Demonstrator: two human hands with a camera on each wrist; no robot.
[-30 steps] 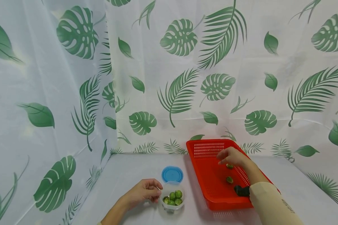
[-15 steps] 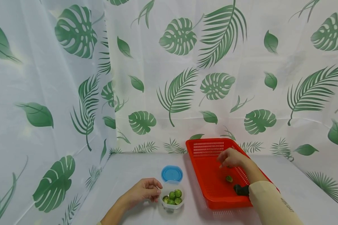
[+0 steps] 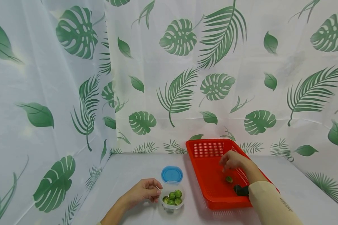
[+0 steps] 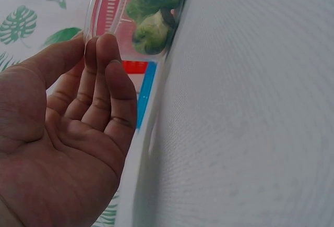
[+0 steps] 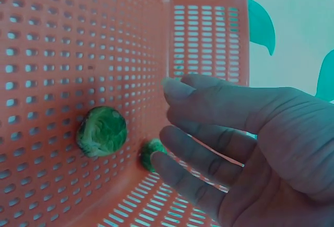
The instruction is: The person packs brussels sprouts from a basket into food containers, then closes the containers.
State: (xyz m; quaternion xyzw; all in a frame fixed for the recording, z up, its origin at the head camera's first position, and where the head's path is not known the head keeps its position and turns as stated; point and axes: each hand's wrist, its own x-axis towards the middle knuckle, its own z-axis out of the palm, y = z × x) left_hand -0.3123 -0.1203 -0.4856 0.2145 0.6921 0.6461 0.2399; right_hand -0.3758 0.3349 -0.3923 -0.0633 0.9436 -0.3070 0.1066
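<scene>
In the head view, my left hand (image 3: 145,191) is beside a small clear plastic container (image 3: 164,205) with several Brussels sprouts (image 3: 172,196) inside. Its thumb and fingertips pinch the container's rim, as the left wrist view shows. My right hand (image 3: 233,160) is inside the red basket (image 3: 209,178), fingers loosely bent and holding nothing. Two sprouts lie in the basket in the right wrist view: one sprout (image 5: 103,131) apart from the hand, the other sprout (image 5: 150,153) partly behind the fingertips. Only one loose sprout (image 3: 229,179) shows from the head; the hand hides the other.
A round blue lid (image 3: 171,174) lies on the white table just behind the container. The basket has raised, perforated walls. Leaf-patterned curtains (image 3: 180,103) stand behind and to the left of the table.
My right hand has shifted slightly right and nearer inside the basket, covering the farther sprout that showed a second ago. The left hand and container stay in place.
</scene>
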